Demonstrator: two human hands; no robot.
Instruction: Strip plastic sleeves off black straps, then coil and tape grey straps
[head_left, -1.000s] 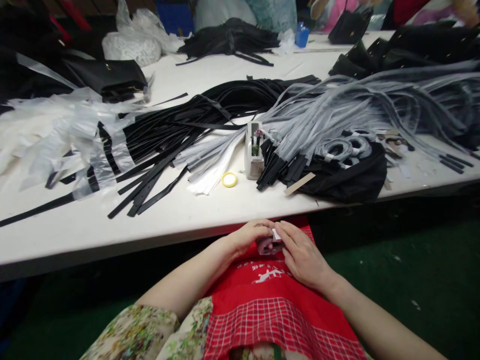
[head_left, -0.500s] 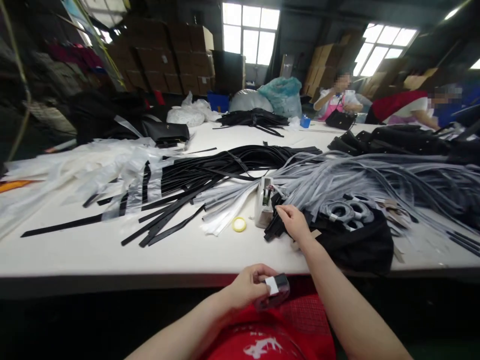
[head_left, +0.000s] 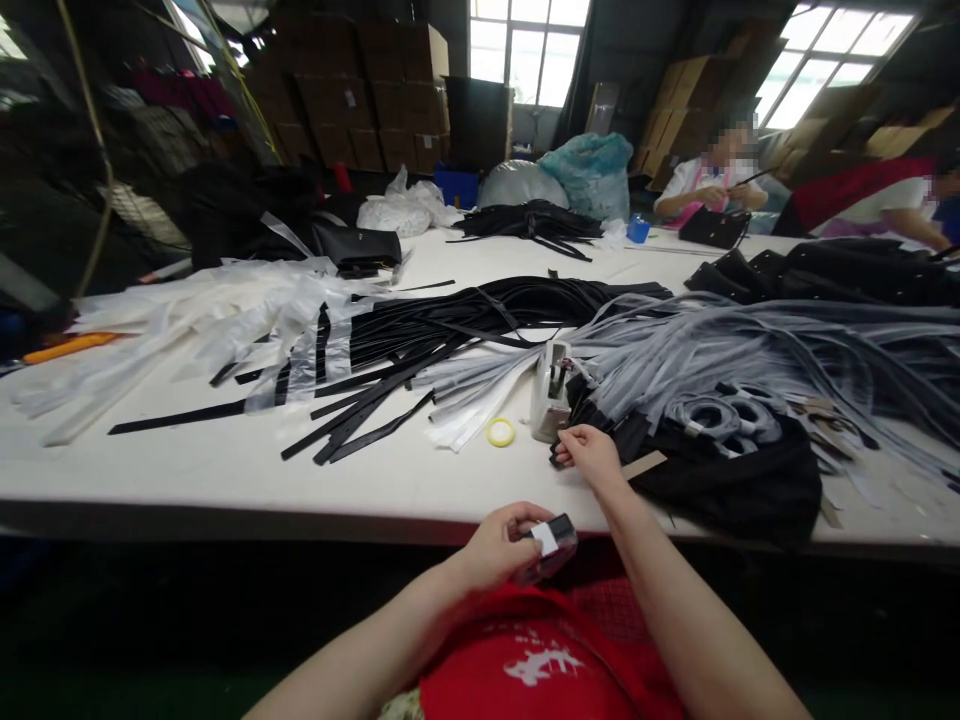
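Note:
My left hand (head_left: 501, 545) is closed around a coiled black strap (head_left: 559, 530) with a white piece of tape or label on it, held in front of the table edge above my red apron. My right hand (head_left: 589, 455) reaches over the table with its fingertips pinched together. Whatever is between those fingertips is too small to make out. Just beyond them stands a pale tape dispenser (head_left: 551, 395). Dark strap ends lie beside the dispenser, close to my right fingers. A yellow tape ring (head_left: 500, 432) lies flat to the left of the dispenser.
Black straps (head_left: 450, 325) and film-wrapped grey straps (head_left: 675, 345) spread across the white table (head_left: 225, 470). Several wrapped coils (head_left: 701, 415) rest on black fabric (head_left: 742, 480) at the right. Clear plastic film (head_left: 225, 300) lies left. Two people work at the far right.
The view has shifted, so the table things sit further right. My right hand has drawn back a little from the dispenser toward me. My left hand still holds the coiled strap.

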